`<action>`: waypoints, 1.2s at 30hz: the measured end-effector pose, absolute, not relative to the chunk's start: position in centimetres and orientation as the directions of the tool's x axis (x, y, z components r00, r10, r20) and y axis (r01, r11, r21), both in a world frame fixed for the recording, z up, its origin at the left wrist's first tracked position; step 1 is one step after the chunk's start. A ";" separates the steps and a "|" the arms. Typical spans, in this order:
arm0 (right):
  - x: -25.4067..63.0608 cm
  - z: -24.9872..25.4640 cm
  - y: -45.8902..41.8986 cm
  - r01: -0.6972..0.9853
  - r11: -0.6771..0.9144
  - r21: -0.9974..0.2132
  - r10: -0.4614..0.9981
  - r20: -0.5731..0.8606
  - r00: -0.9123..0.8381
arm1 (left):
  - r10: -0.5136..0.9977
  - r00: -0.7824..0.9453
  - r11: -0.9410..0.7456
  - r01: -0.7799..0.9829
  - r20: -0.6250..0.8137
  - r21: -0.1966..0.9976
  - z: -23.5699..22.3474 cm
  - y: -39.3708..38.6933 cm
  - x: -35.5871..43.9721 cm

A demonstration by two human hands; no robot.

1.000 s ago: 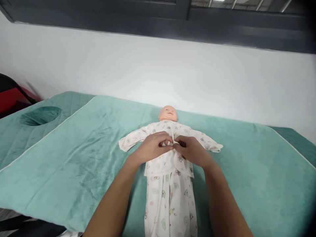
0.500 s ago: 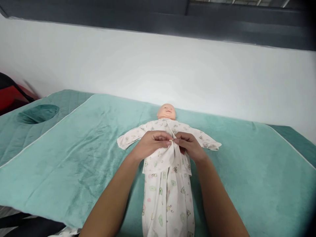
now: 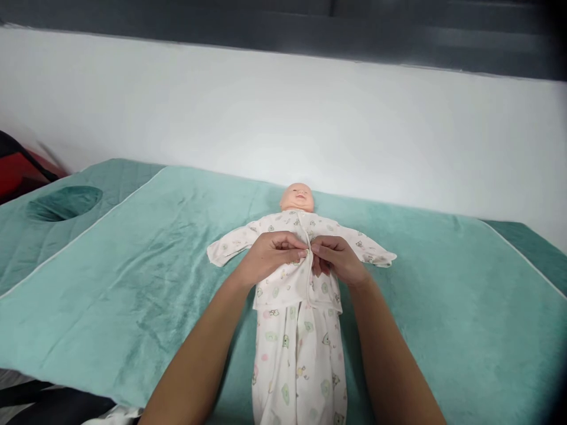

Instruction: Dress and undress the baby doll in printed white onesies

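Note:
A baby doll [image 3: 297, 196] lies on its back with its head toward the wall, dressed in a white printed baby shirt [image 3: 283, 287] and matching trousers [image 3: 297, 366]. My left hand [image 3: 275, 255] pinches one front edge of the shirt at mid-chest. Directly opposite, my right hand [image 3: 335, 257] pinches the other edge, fingertips almost touching those of the left. Below the hands the two front edges lie together. Whatever fastener is between the fingertips is hidden. The doll's sleeves stretch out to both sides.
A green padded cover [image 3: 133, 283] spreads under the doll, over a bed with an oval hole [image 3: 65, 203] at left. The white wall [image 3: 283, 124] rises just behind the head. A red and black item [image 3: 22, 168] stands at the far left.
The shirt's front edges, bunched and folded before, now lie straighter and together below my hands. Both hands stay pinched at nearly the same spot; the view has shifted slightly.

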State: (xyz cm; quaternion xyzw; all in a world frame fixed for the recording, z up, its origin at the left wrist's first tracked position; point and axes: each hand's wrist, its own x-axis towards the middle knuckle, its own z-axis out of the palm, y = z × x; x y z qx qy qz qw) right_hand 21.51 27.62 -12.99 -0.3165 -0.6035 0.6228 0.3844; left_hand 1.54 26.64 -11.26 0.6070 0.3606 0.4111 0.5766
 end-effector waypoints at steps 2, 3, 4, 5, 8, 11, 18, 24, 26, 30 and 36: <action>21.5 -12.9 27.7 -0.098 0.017 -0.995 0.862 0.064 -0.503 | 0.907 0.411 -0.083 -0.041 0.092 0.996 -11.2 26.6 1.5; 21.5 -12.9 27.7 -0.094 0.011 -0.996 0.862 0.057 -0.503 | 0.903 0.419 -0.087 -0.044 0.097 0.995 -11.2 26.6 1.5; 21.5 -12.9 27.8 -0.087 0.003 -0.996 0.861 0.047 -0.506 | 0.897 0.429 -0.089 -0.046 0.100 0.995 -11.1 26.6 1.5; 21.5 -12.9 27.8 -0.078 -0.003 -0.997 0.859 0.037 -0.510 | 0.893 0.439 -0.090 -0.045 0.101 0.995 -11.0 26.6 1.5; 21.6 -12.9 27.9 -0.069 -0.012 -0.998 0.858 0.025 -0.512 | 0.895 0.440 -0.079 -0.022 0.081 0.997 -10.9 26.5 1.5; 21.7 -13.1 28.0 -0.099 -0.017 -0.995 0.864 0.035 -0.503 | 0.916 0.397 -0.060 -0.017 0.062 0.998 -10.9 26.6 1.6; 21.9 -13.7 28.1 -0.193 -0.025 -0.981 0.861 0.077 -0.503 | 0.919 0.389 -0.050 -0.042 0.062 0.998 -11.2 26.7 1.5; 21.8 -13.6 28.1 -0.164 -0.051 -0.985 0.866 0.038 -0.498 | 0.912 0.400 -0.074 -0.045 0.086 0.996 -11.2 26.6 1.5; 21.8 -13.6 28.1 -0.151 -0.050 -0.987 0.870 0.031 -0.492 | 0.912 0.401 -0.077 -0.043 0.088 0.996 -11.1 26.6 1.5; 21.7 -13.5 28.0 -0.155 -0.037 -0.987 0.875 0.043 -0.482 | 0.915 0.396 -0.064 -0.038 0.074 0.997 -11.0 26.5 1.5; 21.7 -13.3 27.9 -0.166 0.015 -0.986 0.865 0.096 -0.492 | 0.919 0.381 -0.089 -0.050 0.101 0.995 -11.1 26.6 1.6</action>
